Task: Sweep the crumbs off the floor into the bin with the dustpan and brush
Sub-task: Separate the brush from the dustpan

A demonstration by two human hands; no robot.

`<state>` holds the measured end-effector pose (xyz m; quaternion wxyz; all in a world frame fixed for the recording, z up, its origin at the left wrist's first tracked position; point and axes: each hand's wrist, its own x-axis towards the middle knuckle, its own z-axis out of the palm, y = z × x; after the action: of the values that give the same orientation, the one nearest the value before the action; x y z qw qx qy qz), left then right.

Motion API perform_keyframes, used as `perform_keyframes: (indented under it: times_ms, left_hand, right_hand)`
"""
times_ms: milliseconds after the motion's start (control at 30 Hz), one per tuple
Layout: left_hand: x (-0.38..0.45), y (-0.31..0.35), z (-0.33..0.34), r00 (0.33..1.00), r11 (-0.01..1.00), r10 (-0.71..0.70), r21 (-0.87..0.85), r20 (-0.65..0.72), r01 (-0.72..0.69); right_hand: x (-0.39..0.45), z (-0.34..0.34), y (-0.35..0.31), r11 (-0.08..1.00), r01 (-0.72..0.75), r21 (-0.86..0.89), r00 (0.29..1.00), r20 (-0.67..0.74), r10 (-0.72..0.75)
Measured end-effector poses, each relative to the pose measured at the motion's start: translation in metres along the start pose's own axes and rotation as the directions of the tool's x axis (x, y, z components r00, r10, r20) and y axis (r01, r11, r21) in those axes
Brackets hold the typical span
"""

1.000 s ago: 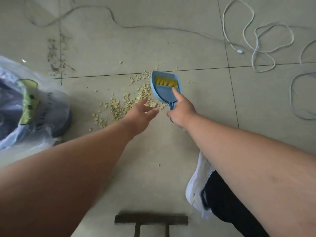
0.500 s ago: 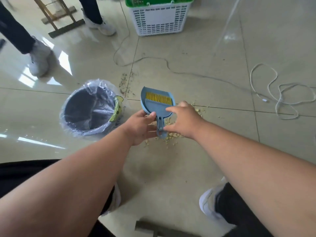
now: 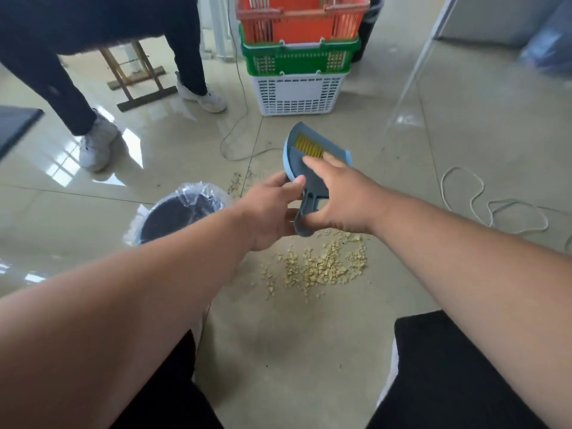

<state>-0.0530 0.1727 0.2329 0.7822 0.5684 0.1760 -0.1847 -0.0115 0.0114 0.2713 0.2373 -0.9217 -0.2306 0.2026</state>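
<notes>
A light-blue dustpan (image 3: pixel 332 151) is lifted off the floor with a darker blue brush (image 3: pixel 309 174) nested in it, yellow bristles up at the far end. My left hand (image 3: pixel 269 209) pinches the pan's left rim near the handle. My right hand (image 3: pixel 337 193) lies over the brush body, thumb under the handle, fingers along the top. Below both hands a pile of pale yellow crumbs (image 3: pixel 322 264) is spread on the tiled floor. The dark bin (image 3: pixel 182 212), lined with a clear bag, stands to the left, partly hidden by my left forearm.
Stacked baskets, white (image 3: pixel 297 91), green and orange, stand straight ahead. Another person's legs and white shoes (image 3: pixel 96 144) are at the far left by a wooden stand. A white cord (image 3: pixel 483 202) coils on the floor at right. A few stray crumbs (image 3: pixel 235 184) lie beyond the bin.
The view tilted up and the room came into sight. Both hands have raised the dustpan and brush off the floor; my right hand slid further up over the brush.
</notes>
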Motion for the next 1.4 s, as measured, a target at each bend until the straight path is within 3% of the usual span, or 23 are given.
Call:
perform_keyframes:
  times_ms: [100, 267, 433, 633, 800, 933, 1067, 1233, 1400]
  left_hand:
    - [-0.002, 0.005, -0.003, 0.994, 0.998, 0.067, 0.010, -0.086, -0.066]
    - [0.019, -0.003, -0.011, 0.984, 0.998, 0.054, 0.040, -0.169, -0.048]
    - [0.036, -0.006, -0.002, 0.991, 0.999, 0.029, -0.011, -0.134, -0.031]
    - [0.053, -0.005, 0.002, 0.976, 1.000, -0.015, -0.023, -0.217, 0.010]
    - [0.054, -0.010, 0.010, 0.975, 0.995, -0.077, -0.082, -0.208, 0.061]
    - [0.053, -0.015, 0.010, 0.972, 0.996, -0.082, -0.047, -0.218, 0.074]
    - [0.050, -0.014, 0.007, 0.986, 0.998, -0.070, -0.011, -0.149, 0.069]
    - [0.043, -0.021, -0.004, 0.973, 0.967, -0.071, 0.222, -0.222, 0.121]
    - [0.016, -0.039, -0.040, 0.945, 0.817, -0.071, 0.525, -0.319, 0.239]
  right_hand:
    - [-0.001, -0.002, -0.017, 0.997, 0.054, 0.061, 0.998, -0.044, -0.052]
    - [0.009, 0.012, -0.020, 0.987, 0.148, 0.055, 0.989, 0.014, -0.149]
    - [0.021, 0.004, -0.004, 0.994, 0.102, 0.026, 0.994, -0.047, -0.100]
    - [0.038, -0.001, 0.014, 0.979, 0.068, 0.191, 0.996, 0.048, -0.078]
    - [0.039, -0.002, 0.026, 0.984, 0.016, 0.177, 0.996, 0.081, -0.031]
    - [0.034, -0.008, 0.029, 0.998, 0.051, 0.043, 0.997, -0.064, -0.048]
    - [0.024, -0.018, 0.033, 0.990, 0.091, 0.105, 0.977, -0.200, -0.068]
    - [0.011, -0.019, 0.052, 0.940, -0.052, 0.338, 0.952, -0.268, 0.149]
    - [-0.008, 0.002, 0.062, 0.744, -0.186, 0.641, 0.891, -0.209, 0.403]
